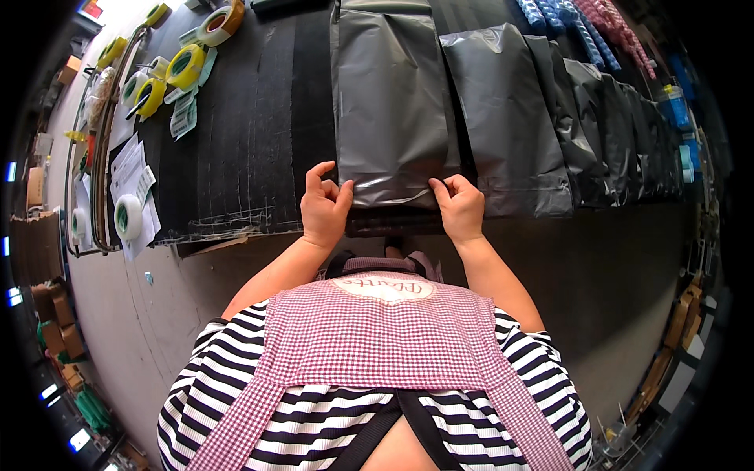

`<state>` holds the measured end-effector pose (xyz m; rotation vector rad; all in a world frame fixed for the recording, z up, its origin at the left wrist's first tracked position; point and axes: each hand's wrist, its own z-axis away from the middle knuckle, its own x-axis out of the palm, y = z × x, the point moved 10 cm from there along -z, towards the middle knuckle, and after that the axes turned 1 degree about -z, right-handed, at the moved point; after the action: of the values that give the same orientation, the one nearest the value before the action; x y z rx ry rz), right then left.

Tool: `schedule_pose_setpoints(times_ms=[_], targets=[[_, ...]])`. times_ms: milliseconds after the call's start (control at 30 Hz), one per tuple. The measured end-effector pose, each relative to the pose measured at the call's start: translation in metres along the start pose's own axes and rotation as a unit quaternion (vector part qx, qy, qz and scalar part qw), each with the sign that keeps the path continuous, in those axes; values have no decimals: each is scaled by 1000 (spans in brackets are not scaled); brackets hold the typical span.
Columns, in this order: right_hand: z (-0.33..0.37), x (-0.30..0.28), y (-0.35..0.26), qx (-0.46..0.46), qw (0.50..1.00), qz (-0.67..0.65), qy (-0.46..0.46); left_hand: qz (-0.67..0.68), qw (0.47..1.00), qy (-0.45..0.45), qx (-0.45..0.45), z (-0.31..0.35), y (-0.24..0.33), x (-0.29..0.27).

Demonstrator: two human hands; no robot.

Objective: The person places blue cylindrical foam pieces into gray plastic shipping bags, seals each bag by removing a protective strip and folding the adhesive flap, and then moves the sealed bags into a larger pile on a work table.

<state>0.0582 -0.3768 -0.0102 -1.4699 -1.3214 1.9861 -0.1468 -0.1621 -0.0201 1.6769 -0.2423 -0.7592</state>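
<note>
A long grey plastic mailing bag (393, 110) lies flat on the black worktable, its near end at the table's front edge. At that end's left corner my left hand (323, 206) is closed, thumb against the bag and index finger partly raised. My right hand (461, 207) pinches the opposite near corner between thumb and fingers. Between the two hands the near edge is drawn fairly straight, with small creases. Just right of it lies a second grey bag (506, 118), apart from my fingers. The undersides of both hands' grips are hidden.
Several more grey bags (620, 133) overlap in a row toward the right. Tape rolls (185, 66), paper labels (184, 114) and a white roll (128, 217) lie at the left, by a metal rail (99, 157). Blue and pink bubble-textured strips (616, 31) sit at the far right.
</note>
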Motion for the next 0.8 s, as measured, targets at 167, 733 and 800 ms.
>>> schedule_pose_setpoints(times_ms=[167, 733, 800], targets=[[-5, 3, -10, -11, 994, 109, 1, -63, 998, 2, 17, -2, 4, 2], [-48, 49, -113, -124, 959, 248, -58, -58, 978, -195, 47, -10, 71, 46], [-49, 77, -117, -54, 936, 309, -161, 0, 989, -142, 33, -16, 43, 23]])
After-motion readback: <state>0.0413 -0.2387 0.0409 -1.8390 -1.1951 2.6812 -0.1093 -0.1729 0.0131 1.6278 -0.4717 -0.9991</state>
